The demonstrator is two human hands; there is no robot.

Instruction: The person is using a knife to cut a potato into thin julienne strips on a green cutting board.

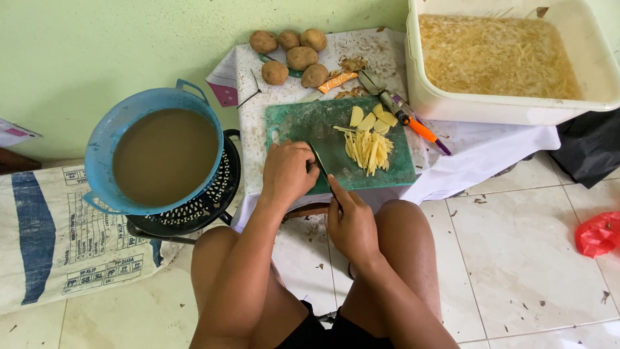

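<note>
Two hands at green cutting board edge: left hand curled over something hidden, right hand clamping knife. Keeping fingertips tucked, blade vertical, potato strips lying mid-board.

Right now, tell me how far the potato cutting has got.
Done: the white tub holds cut strips in water, and strips and slices lie on the board. In hand: the right hand holds the knife, its blade beside the left hand. Left: five whole potatoes.
</note>
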